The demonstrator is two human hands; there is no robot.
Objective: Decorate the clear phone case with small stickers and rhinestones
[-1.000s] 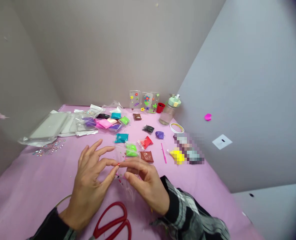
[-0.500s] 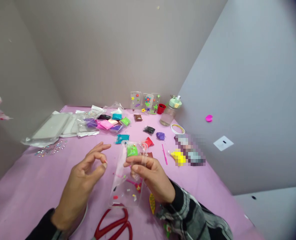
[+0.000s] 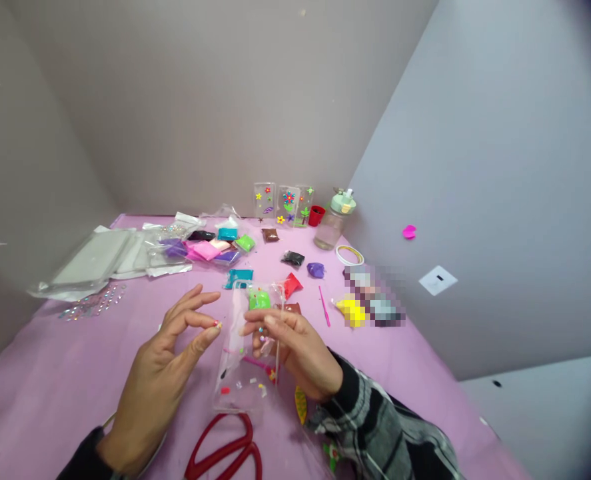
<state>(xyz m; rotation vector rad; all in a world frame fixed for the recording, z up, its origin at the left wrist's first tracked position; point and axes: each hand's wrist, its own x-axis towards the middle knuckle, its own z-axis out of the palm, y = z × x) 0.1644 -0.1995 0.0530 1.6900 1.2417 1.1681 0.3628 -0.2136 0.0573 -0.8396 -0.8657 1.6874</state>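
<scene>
Tiny piece (image 3: 218, 325) between bent left fingers (image 3: 191, 319)

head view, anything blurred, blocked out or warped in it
Head view: corner lines between the walls slant, apparently wide-angle stretch; head view: a pixelated patch cuts into the yellow packet; head view: the small piece in the left hand looks too soft for detail.

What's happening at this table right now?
Someone is working bare-handed: the left hand pinches a tiny red-and-yellow piece between thumb and index finger. The right hand is over a clear case; whether it grips it, I can't tell. Red-handled scissors lie on the near side, coloured packets beyond the hands, and decorated clear panels stand at the back.
</scene>
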